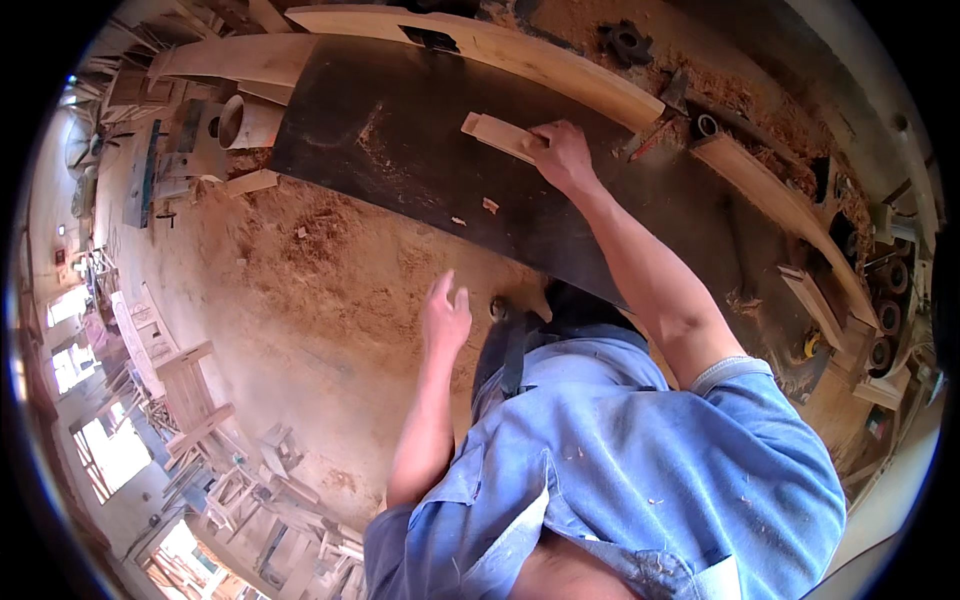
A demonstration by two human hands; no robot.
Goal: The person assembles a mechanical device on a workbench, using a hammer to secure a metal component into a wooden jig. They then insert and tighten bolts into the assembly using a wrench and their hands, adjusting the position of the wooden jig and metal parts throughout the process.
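My right hand (562, 156) reaches over the dark tabletop (400, 120), its fingers closed around the near right end of a short pale wooden piece (498, 135). The rest of that piece points left, and its far end looks stepped. Whether its underside touches the tabletop I cannot tell. My left hand (447, 318) hangs off the table's near edge, above the dusty floor. Its fingers are apart and it holds nothing. Small wood chips (490, 205) lie on the tabletop between the two hands.
A long curved board (520, 55) runs along the table's far edge, another board (790, 215) along its right. A hammer (672, 95) lies beyond the held piece. Sawdust (330, 255) covers the floor. A white bucket-like container (248, 122) sits left; stacked timber (290, 530) stands lower left.
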